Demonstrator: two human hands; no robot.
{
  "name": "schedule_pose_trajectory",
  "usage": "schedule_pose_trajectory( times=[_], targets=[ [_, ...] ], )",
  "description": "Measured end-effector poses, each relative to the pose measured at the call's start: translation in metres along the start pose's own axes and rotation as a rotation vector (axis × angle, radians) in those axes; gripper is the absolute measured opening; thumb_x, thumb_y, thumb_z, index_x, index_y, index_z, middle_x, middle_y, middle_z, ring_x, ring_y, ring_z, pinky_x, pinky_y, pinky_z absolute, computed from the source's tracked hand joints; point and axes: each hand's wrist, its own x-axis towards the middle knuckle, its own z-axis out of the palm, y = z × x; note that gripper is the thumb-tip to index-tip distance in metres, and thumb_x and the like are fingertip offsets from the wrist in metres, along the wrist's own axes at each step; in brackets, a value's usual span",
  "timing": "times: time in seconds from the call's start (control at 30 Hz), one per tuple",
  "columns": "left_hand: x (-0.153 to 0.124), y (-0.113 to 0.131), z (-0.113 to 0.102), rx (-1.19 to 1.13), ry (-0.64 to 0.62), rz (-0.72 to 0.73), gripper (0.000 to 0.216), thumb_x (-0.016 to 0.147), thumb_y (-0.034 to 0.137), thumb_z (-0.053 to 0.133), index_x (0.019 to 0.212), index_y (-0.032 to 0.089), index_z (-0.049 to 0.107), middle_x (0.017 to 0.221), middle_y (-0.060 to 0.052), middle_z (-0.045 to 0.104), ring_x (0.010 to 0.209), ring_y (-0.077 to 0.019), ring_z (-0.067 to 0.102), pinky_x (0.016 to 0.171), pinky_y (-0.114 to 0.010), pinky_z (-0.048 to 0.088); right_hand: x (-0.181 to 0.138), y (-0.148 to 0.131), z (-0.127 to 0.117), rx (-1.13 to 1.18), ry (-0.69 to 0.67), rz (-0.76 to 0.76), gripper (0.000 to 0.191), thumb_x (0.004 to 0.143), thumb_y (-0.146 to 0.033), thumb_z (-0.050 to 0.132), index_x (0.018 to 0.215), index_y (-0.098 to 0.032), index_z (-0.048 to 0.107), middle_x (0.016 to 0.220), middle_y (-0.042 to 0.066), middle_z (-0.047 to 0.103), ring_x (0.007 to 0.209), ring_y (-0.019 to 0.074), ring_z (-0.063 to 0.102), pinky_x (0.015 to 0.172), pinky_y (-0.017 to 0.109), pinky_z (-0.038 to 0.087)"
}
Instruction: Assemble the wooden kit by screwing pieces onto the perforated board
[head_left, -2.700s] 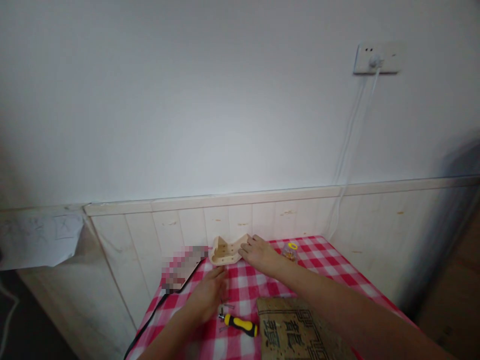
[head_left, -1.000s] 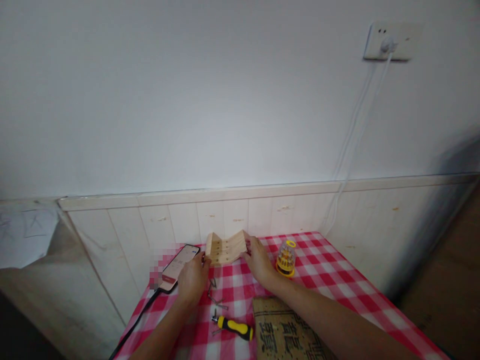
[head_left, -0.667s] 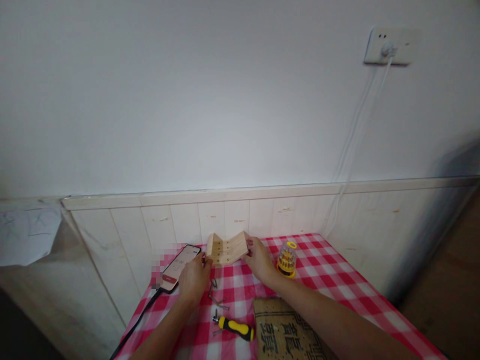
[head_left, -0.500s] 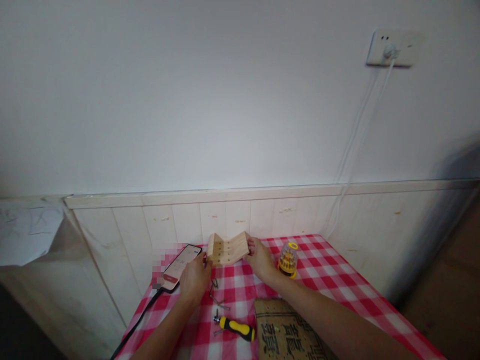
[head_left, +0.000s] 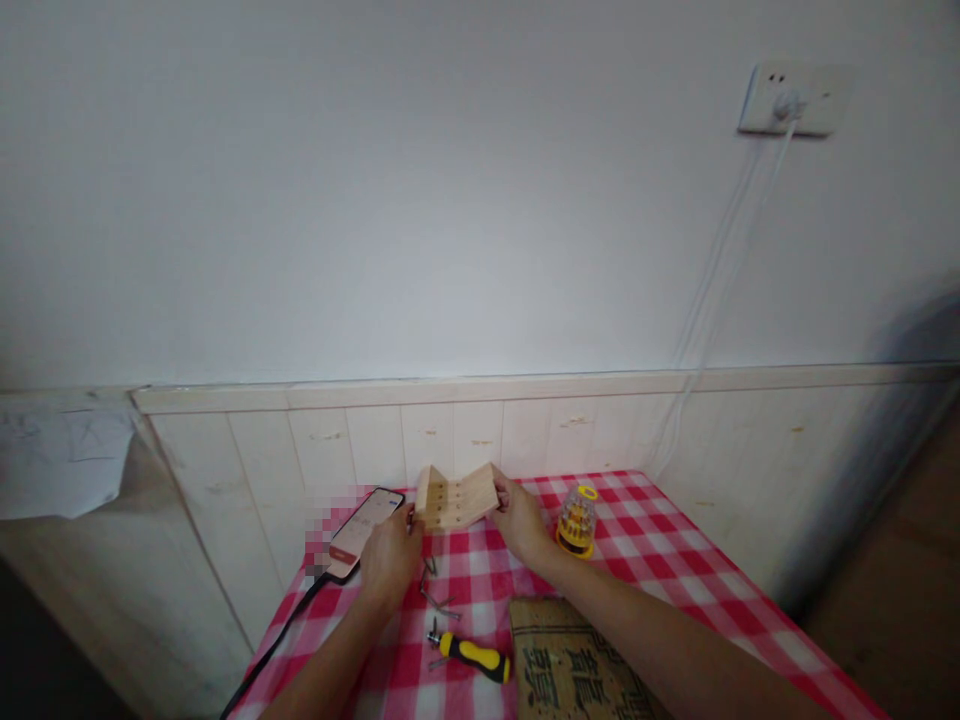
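A light wooden piece (head_left: pixel 459 498) with two raised, slanting sides and rows of small dark holes or screw heads stands toward the far side of the table. My left hand (head_left: pixel 394 552) grips its left side, fingers curled at the edge. On the right side, my right hand (head_left: pixel 521 515) holds the other raised board, its fingertips partly hidden behind the wood. Nearer to me lie several loose metal screws or small rods (head_left: pixel 439 603). A yellow and black screwdriver (head_left: pixel 474 656) rests below them.
A phone (head_left: pixel 366 537) with a black cable lies left of my left hand. A clear and yellow bit holder (head_left: pixel 576 522) stands to the right. A brown printed board (head_left: pixel 574 660) lies under my right forearm, on the red checked tablecloth (head_left: pixel 660 575). The wall borders the far edge.
Both hands keep their hold on the wooden piece, which stays in place. Only the camera view has shifted very slightly.
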Motion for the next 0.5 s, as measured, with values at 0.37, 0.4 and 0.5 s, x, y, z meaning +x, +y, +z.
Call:
schedule_pose_trajectory(
  times=[0.37, 0.4, 0.5],
  targets=[
    [-0.004, -0.001, -0.011, -0.049, 0.031, 0.057, 0.046, 0.098, 0.033, 0.048, 0.136, 0.009, 0.058, 0.123, -0.016, 0.074, 0.116, -0.0291, 0.068, 0.090, -0.033, 0.048, -0.011, -0.018, -0.014, -0.246, 0.020, 0.034, 0.068, 0.061, 0.008, 0.048, 0.122, -0.019, 0.064, 0.109, 0.007, 0.075, 0.099, 0.0242, 0.073, 0.090, 0.041, 0.059],
    [-0.006, -0.003, -0.014, -0.055, 0.032, 0.066, 0.047, 0.098, 0.033, 0.048, 0.137, 0.009, 0.057, 0.125, -0.016, 0.073, 0.117, -0.0287, 0.067, 0.092, -0.033, 0.048, -0.016, -0.021, -0.017, -0.287, 0.032, 0.041, 0.070, 0.063, 0.008, 0.048, 0.126, -0.019, 0.063, 0.114, 0.009, 0.072, 0.104, 0.0252, 0.071, 0.093, 0.043, 0.058],
    [-0.014, -0.011, -0.026, -0.058, 0.031, 0.085, 0.045, 0.096, 0.028, 0.049, 0.137, 0.011, 0.057, 0.131, -0.015, 0.070, 0.119, -0.0277, 0.066, 0.097, -0.033, 0.046, -0.031, -0.032, -0.028, -0.408, 0.044, 0.045, 0.071, 0.068, 0.006, 0.051, 0.135, -0.017, 0.057, 0.133, 0.014, 0.061, 0.127, 0.0282, 0.058, 0.109, 0.048, 0.047]
  ],
)
